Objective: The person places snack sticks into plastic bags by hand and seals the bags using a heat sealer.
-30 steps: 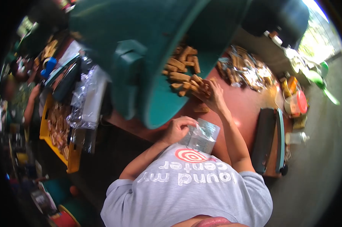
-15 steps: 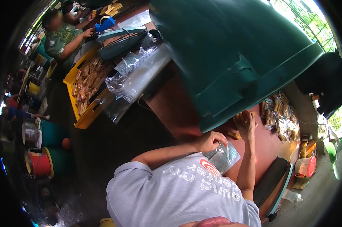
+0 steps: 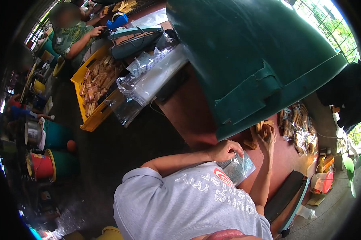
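Note:
My left hand point(image 3: 225, 151) pinches the upper edge of a clear plastic bag point(image 3: 244, 170) with faint printing, held against the front of my grey shirt. Under the rim of a large green tub point(image 3: 264, 96), my right hand point(image 3: 269, 138) has its fingers curled around some tan stick-shaped pieces point(image 3: 261, 126). Another tan piece point(image 3: 250, 145) lies on the reddish table point(image 3: 180, 116) beside that hand. Part of the pile is hidden by the tub.
Filled clear packs point(image 3: 298, 128) lie right of the tub. A bag sealer point(image 3: 288, 200) stands at lower right, near a green fan point(image 3: 350, 170). Plastic sheets point(image 3: 156, 76) and a yellow crate point(image 3: 96, 122) of wrapped sticks are at left, with a co-worker point(image 3: 74, 40) behind.
My right hand has shifted slightly, and tan sticks now show at its fingers. The left hand keeps its hold on the bag. The view has moved a little.

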`<state>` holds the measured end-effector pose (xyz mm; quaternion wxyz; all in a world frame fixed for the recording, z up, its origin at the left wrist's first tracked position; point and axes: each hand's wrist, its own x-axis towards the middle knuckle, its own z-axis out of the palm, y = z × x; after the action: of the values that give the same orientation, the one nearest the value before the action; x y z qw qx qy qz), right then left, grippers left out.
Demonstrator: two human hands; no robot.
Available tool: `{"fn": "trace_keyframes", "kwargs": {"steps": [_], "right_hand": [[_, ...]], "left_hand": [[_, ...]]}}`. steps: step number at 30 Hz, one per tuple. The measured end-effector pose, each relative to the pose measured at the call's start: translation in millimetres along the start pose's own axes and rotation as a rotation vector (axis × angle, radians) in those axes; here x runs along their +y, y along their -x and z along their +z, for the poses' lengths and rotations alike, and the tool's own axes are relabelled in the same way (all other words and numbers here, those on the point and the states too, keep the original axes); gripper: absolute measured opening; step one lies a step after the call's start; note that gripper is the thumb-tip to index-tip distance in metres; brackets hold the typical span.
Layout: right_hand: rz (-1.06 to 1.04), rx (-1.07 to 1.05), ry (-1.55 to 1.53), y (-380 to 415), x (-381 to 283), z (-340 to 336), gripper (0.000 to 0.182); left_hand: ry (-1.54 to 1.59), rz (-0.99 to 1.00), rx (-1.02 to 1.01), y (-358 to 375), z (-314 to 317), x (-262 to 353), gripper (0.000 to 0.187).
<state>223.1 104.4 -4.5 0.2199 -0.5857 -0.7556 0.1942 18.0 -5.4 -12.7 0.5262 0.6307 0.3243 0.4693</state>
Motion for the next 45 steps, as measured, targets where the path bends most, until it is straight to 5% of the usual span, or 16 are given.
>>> {"fn": "trace_keyframes", "kwargs": {"steps": [10,14,17,18,20,28,34,39,45], "right_hand": [[0.054,-0.040,-0.586,5.5,20.7,-5.0,0.046],[0.057,0.117,-0.782,16.9,34.6,-9.0,0.048],[-0.180,0.363,-0.274,29.2,59.5,4.7,0.052],[-0.038,0.244,-0.190,32.8,63.0,8.4,0.057],[-0.034,0.329,0.172,36.7,38.3,11.1,0.060],[0.088,0.304,0.161,37.4,32.2,8.1,0.059],[-0.168,0.266,-0.123,-1.1,37.7,-11.4,0.055],[-0.382,0.202,0.055,-25.6,49.1,-14.9,0.053],[-0.195,0.062,0.059,-18.3,45.0,-22.4,0.051]], "left_hand": [[-0.016,0.018,0.011,0.7,2.2,-0.1,0.029],[-0.010,0.007,-0.017,0.8,-2.4,3.7,0.029],[-0.053,-0.018,-0.013,-1.9,-1.6,5.5,0.028],[-0.078,-0.028,-0.032,-2.1,-1.4,6.6,0.028],[-0.064,-0.038,-0.069,-1.7,-0.2,5.1,0.028],[-0.031,-0.103,-0.036,-1.9,-0.3,9.0,0.032],[-0.039,-0.060,-0.043,-3.4,1.7,7.9,0.033],[-0.065,-0.051,-0.041,-0.8,-2.0,6.6,0.035],[-0.008,-0.130,-0.008,-2.6,-3.8,14.6,0.030]]}}
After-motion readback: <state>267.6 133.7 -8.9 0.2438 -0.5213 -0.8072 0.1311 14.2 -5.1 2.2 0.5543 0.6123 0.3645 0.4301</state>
